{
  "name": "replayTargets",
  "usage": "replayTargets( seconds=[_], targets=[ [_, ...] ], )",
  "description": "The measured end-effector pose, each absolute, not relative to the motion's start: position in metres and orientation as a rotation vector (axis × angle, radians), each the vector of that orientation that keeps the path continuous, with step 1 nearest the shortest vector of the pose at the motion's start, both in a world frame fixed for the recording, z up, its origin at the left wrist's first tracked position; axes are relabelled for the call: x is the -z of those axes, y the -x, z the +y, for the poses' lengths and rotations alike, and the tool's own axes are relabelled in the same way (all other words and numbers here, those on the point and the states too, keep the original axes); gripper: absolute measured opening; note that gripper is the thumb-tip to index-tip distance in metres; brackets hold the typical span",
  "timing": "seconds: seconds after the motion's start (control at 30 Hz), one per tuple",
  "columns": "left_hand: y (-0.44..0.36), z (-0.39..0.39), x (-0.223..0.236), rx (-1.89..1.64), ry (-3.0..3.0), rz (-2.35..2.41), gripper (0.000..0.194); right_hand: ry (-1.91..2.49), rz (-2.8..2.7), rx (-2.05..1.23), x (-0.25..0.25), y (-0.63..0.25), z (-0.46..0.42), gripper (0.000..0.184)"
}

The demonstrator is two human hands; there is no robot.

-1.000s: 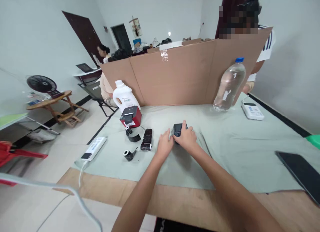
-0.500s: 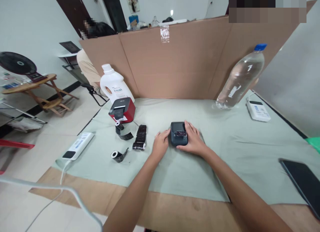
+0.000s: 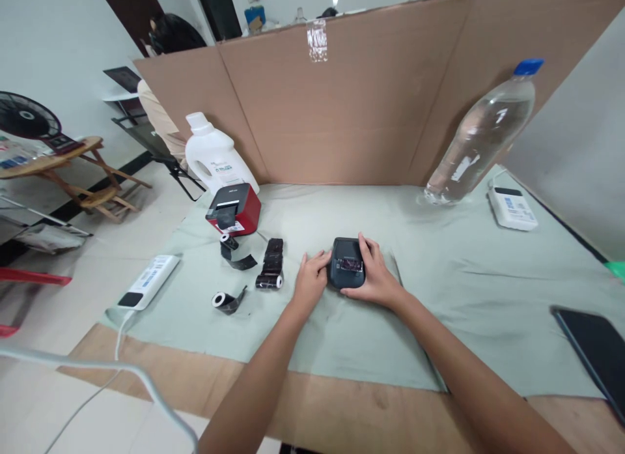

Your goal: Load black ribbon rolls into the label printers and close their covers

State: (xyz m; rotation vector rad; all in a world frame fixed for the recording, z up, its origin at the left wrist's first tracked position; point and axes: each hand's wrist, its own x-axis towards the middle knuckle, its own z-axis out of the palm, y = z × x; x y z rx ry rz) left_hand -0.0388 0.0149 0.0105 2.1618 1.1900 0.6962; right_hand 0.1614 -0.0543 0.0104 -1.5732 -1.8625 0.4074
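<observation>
On the green cloth in front of me lies a small black box-shaped device (image 3: pixel 347 253), which looks like a mini printer, with a dark glossy strip at its front. My right hand (image 3: pixel 375 275) wraps its right side, thumb along the front edge and fingers at the far corner. Against its left side press the fingertips of my left hand (image 3: pixel 311 278). To the left are a black roll with an unrolled strip (image 3: pixel 270 264), another black roll (image 3: pixel 227 302) and a third roll (image 3: pixel 233 252) near a red-and-black printer (image 3: pixel 237 210).
A white jug (image 3: pixel 218 156) and a clear bottle with a blue cap (image 3: pixel 481 141) lean by a cardboard screen (image 3: pixel 342 109). White power banks or adapters (image 3: pixel 149 283) lie left and right. A phone (image 3: pixel 593 350) is at the right edge. Behind the screen sits a person.
The camera view has tilted slightly down and shifted. Both hands stay at the mini printer, which has hardly moved on the cloth.
</observation>
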Motion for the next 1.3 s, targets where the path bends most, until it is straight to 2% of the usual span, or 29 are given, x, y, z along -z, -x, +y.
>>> replayTargets(
  seconds=[0.3, 1.3],
  targets=[
    [0.050, 0.028, -0.014, -0.491, -2.419, 1.096, 0.078, 1.523, -1.855, -0.511, -0.013, -0.164, -0.053, 0.145],
    [0.045, 0.020, -0.020, -0.502, -2.380, 1.172, 0.072, 1.534, -1.843, -0.518, -0.011, -0.165, -0.051, 0.150]
  ],
)
